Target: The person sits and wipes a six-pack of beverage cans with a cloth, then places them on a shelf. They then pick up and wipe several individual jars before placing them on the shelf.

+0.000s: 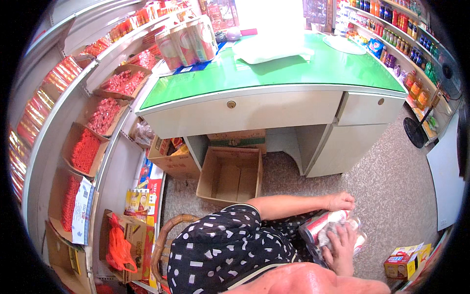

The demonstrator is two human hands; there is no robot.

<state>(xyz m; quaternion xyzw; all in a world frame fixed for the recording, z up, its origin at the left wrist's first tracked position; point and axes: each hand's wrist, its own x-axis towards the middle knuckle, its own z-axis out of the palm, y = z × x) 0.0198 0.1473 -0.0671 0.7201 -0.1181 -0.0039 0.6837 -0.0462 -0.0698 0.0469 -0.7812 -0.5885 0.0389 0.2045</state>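
Observation:
My left hand [341,201] is curled at the upper end of a bundle of red, white and silver cans [323,220], holding it on my lap. My right hand [341,247] has its fingers bent over a crumpled greyish cloth [331,229], pressed against the side of the cans. Part of the bundle is hidden under that hand and cloth. My dark patterned clothes fill the lower middle of the view.
A green-topped white desk [186,115] stands ahead, with a cardboard box [230,176] beneath. Left are shelves [44,127] of boxed red packets. A wicker chair [164,235] is under me. Right stand bottle shelves [394,36], a fan [416,130] and a small carton [399,264].

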